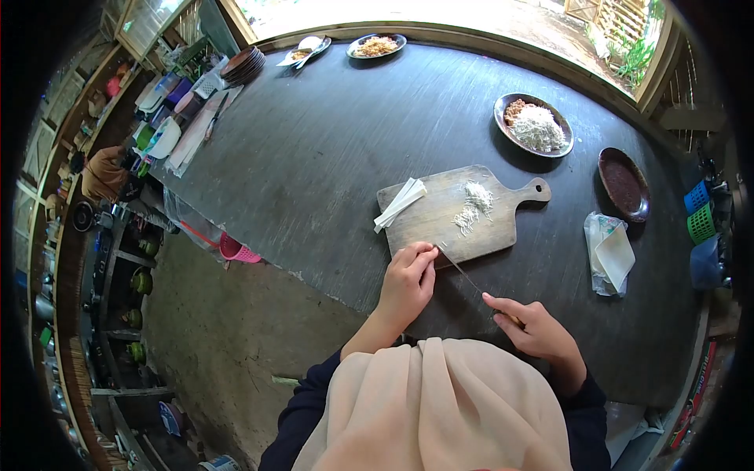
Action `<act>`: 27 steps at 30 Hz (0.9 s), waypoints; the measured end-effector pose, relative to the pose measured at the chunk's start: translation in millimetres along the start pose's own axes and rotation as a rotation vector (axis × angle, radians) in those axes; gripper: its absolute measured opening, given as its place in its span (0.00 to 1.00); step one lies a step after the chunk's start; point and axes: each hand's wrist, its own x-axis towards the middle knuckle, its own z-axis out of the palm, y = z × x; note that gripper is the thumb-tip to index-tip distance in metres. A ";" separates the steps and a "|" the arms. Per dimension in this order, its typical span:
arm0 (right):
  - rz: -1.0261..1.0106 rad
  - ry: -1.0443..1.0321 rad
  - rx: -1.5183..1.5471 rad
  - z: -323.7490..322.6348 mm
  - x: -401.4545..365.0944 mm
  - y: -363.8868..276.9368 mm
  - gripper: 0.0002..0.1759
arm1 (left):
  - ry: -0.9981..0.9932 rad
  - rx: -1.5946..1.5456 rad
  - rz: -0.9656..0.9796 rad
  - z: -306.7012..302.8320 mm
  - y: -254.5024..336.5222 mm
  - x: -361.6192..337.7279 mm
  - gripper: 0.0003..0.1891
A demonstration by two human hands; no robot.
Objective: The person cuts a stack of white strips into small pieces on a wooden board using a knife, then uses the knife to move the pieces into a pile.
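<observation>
Right hand (539, 330) grips a knife (463, 272) — tip at the board (440, 216), near edge; left hand (408, 284) curled narrow, fingertips touching it.

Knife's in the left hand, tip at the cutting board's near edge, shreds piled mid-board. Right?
No: the knife is in the right hand; the left hand only rests fingers by the tip. The tip at the near edge of the cutting board and the shreds mid-board hold. Head view shows it.
</observation>
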 end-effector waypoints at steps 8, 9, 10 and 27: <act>0.053 -0.003 0.022 8.3 1.7 -5.4 0.22 | 0.000 0.021 -0.009 0.4 1.4 -0.5 0.09; 0.053 -0.001 0.024 9.0 3.7 -7.3 0.22 | -0.001 0.021 -0.007 0.8 1.4 0.0 0.09; 0.055 0.002 0.019 9.6 6.6 -10.2 0.22 | 0.006 0.028 -0.007 1.0 1.2 0.0 0.09; 0.040 -0.106 0.049 -17.1 -10.8 9.8 0.23 | -0.004 0.009 -0.015 0.5 1.5 1.9 0.11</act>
